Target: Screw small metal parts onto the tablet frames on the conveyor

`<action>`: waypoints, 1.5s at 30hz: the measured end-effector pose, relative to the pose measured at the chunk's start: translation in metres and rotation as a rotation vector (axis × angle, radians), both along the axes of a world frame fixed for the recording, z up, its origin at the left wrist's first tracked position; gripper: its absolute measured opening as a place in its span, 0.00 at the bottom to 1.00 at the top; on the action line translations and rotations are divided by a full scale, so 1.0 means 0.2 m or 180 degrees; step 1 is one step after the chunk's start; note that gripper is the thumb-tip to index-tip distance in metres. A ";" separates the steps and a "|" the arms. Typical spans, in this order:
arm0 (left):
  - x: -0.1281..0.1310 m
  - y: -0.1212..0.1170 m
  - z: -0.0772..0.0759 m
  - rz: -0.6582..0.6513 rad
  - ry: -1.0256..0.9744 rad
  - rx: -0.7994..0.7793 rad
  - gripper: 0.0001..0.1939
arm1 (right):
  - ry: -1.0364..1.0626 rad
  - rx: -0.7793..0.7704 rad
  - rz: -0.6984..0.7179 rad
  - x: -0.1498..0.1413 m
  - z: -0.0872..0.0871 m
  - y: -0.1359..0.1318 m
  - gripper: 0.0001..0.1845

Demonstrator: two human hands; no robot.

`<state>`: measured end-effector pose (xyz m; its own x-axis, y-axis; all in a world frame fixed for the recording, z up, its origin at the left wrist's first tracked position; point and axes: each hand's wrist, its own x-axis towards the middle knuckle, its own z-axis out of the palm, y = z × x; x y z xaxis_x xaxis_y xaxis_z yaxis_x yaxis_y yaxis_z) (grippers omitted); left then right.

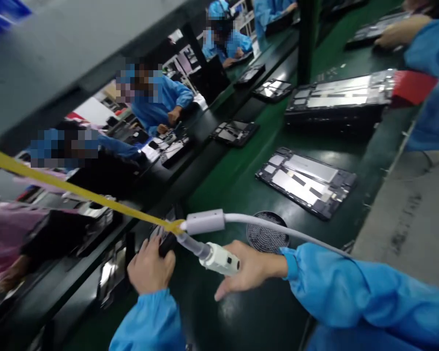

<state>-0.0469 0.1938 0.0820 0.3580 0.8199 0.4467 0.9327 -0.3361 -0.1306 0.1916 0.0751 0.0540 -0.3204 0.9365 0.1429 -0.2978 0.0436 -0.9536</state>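
My left hand (151, 267) has its fingers and thumb around the near end of a dark opened tablet (173, 217), mostly hidden behind the hand and the hanging strap. In my right hand (249, 268) lies a white electric screwdriver (221, 259). Its body rests against the palm, with the thumb stretched down and the other fingers largely hidden. A yellow strap (95, 196) runs from the upper left to the tool's end. From there a white cable (278, 226) with a thick sleeve (205, 222) passes over my right forearm.
An opened tablet with silver batteries (303, 180) lies right on the green bench (219, 180). Behind it is a stack of opened tablets (336, 105) beside a red object (413, 88). A round black mesh disc (267, 229) sits near my right wrist. Co-workers in blue sleeves (164, 100) work across the bench.
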 end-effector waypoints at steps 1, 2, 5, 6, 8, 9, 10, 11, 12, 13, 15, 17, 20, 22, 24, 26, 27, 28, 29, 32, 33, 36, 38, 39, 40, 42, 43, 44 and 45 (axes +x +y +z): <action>-0.01 -0.09 -0.02 -0.0240 0.0019 0.0131 0.21 | 0.0020 0.0081 -0.0107 0.02 0.01 0.01 0.25; -0.01 -0.19 -0.05 -0.0473 0.0032 0.0213 0.26 | 0.0044 0.0172 -0.0218 0.04 0.03 0.02 0.22; 0.03 -0.52 -0.15 -0.0840 -0.0250 0.0323 0.36 | 0.0126 0.0400 -0.0572 0.16 0.08 0.04 0.15; 0.06 -0.63 -0.19 -0.0855 -0.0370 0.0332 0.36 | 0.0125 0.0417 -0.0693 0.21 0.09 0.05 0.14; 0.11 -0.82 -0.25 -0.0822 -0.0436 0.0224 0.35 | 0.0107 0.0352 -0.0956 0.31 0.11 0.05 0.13; 0.14 -0.90 -0.28 -0.0822 -0.0410 0.0124 0.34 | 0.0089 0.0316 -0.1081 0.35 0.11 0.05 0.13; 0.16 -0.98 -0.30 -0.0813 -0.0396 0.0003 0.33 | 0.0059 0.0288 -0.1200 0.40 0.10 0.05 0.14; 0.18 -1.05 -0.32 -0.0790 -0.0414 -0.0122 0.33 | 0.0016 0.0274 -0.1316 0.43 0.09 0.04 0.14; 0.20 -1.11 -0.33 -0.0778 -0.0446 -0.0242 0.34 | -0.0040 0.0268 -0.1424 0.46 0.08 0.04 0.14; 0.23 -1.15 -0.34 -0.0790 -0.0473 -0.0358 0.34 | -0.0103 0.0264 -0.1532 0.48 0.07 0.04 0.14; 0.27 -1.21 -0.35 -0.0892 -0.0456 -0.0550 0.36 | -0.0225 0.0236 -0.1695 0.51 0.04 0.03 0.15; 0.33 -1.21 -0.35 -0.1094 -0.0343 -0.0631 0.37 | -0.0304 0.0223 -0.1792 0.51 0.01 0.03 0.15; 0.43 -1.14 -0.35 -0.1365 -0.0247 -0.0631 0.34 | -0.0380 0.0237 -0.1806 0.49 0.00 0.03 0.15; 0.51 -1.09 -0.36 -0.1462 -0.0265 -0.0637 0.32 | -0.0385 0.0277 -0.1785 0.47 -0.01 0.04 0.15; 0.58 -1.07 -0.37 -0.1469 -0.0338 -0.0659 0.31 | -0.0377 0.0328 -0.1755 0.45 -0.01 0.04 0.16; 0.64 -1.08 -0.38 -0.1426 -0.0458 -0.0701 0.31 | -0.0385 0.0338 -0.1707 0.44 -0.02 0.05 0.17; 0.65 -1.09 -0.38 -0.1410 -0.0532 -0.0764 0.31 | -0.0389 0.0324 -0.1682 0.43 -0.02 0.05 0.18; 0.66 -1.09 -0.38 -0.1406 -0.0618 -0.0838 0.31 | -0.0384 0.0306 -0.1668 0.43 -0.02 0.05 0.18; 0.66 -1.10 -0.38 -0.1431 -0.0735 -0.0883 0.30 | -0.0366 0.0291 -0.1663 0.43 -0.03 0.05 0.18; 0.63 -1.11 -0.34 -0.1691 -0.1267 -0.0751 0.27 | -0.0325 0.0263 -0.1648 0.42 -0.03 0.05 0.18; 0.61 -1.11 -0.32 -0.1720 -0.1488 -0.0649 0.29 | -0.0328 0.0243 -0.1625 0.42 -0.03 0.05 0.18; 0.54 -1.11 -0.25 -0.1217 -0.1943 -0.0471 0.28 | -0.0392 0.0210 -0.1552 0.42 -0.04 0.05 0.17; 0.48 -1.09 -0.21 -0.0762 -0.2054 -0.0341 0.23 | -0.0469 0.0260 -0.1577 0.42 -0.05 0.06 0.15; 0.44 -1.08 -0.20 -0.0609 -0.2092 -0.0243 0.19 | -0.0505 0.0295 -0.1585 0.42 -0.05 0.06 0.14; 0.39 -1.06 -0.19 -0.0478 -0.2119 -0.0128 0.15 | -0.0526 0.0336 -0.1586 0.42 -0.06 0.06 0.14; 0.30 -1.03 -0.20 -0.0205 -0.2139 0.0004 0.08 | -0.0513 0.0417 -0.1592 0.42 -0.06 0.05 0.16; 0.24 -1.01 -0.22 -0.0023 -0.2166 -0.0031 0.07 | -0.0500 0.0462 -0.1621 0.42 -0.05 0.04 0.16; 0.20 -0.99 -0.23 0.0217 -0.2271 -0.0149 0.08 | -0.0482 0.0511 -0.1675 0.42 -0.04 0.03 0.17; 0.15 -0.98 -0.26 0.0447 -0.2487 -0.0313 0.10 | -0.0471 0.0562 -0.1755 0.41 -0.02 0.02 0.17</action>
